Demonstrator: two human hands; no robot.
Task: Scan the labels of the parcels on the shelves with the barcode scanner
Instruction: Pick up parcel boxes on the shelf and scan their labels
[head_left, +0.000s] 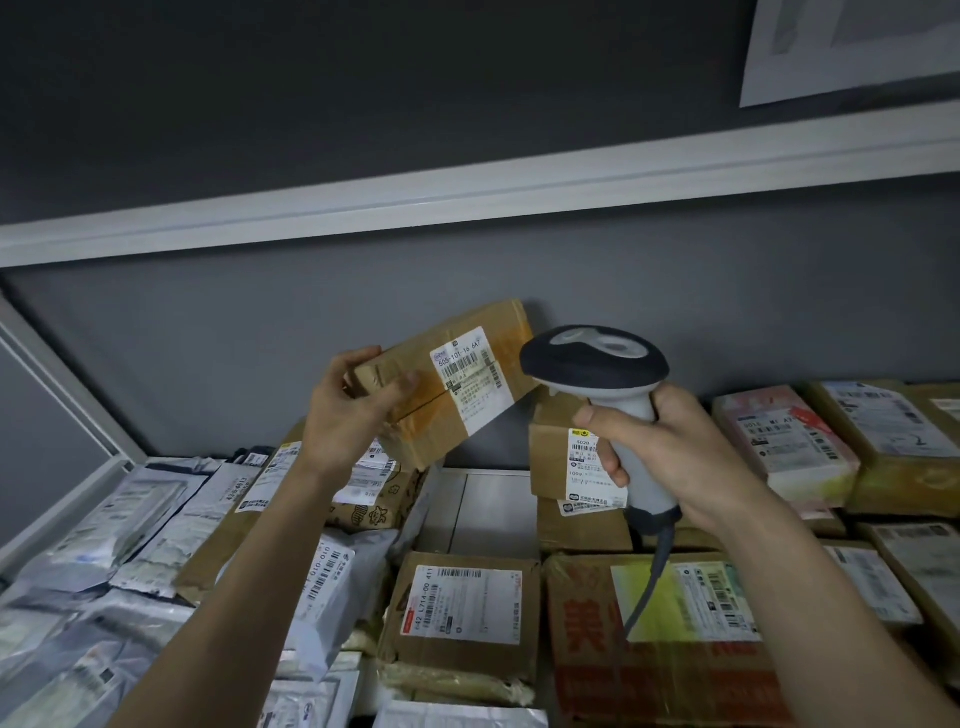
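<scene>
My left hand (353, 410) grips the left end of a brown cardboard parcel (457, 410) and holds it tilted in the air above the shelf. A white shipping label (470, 376) with barcodes faces me on its front. My right hand (670, 452) grips the pale handle of a grey barcode scanner (597, 364). The scanner's dark head sits just right of the parcel's label end, close to its corner. A grey cable (649, 577) hangs from the handle's base.
The shelf below is packed with parcels: grey plastic mailers (119, 535) at left, cardboard boxes (462, 613) in the middle, a red-printed carton (665, 644) and more labelled boxes (883, 447) at right. A bare white shelf patch (478, 509) shows behind. A white rail (467, 202) crosses the grey wall.
</scene>
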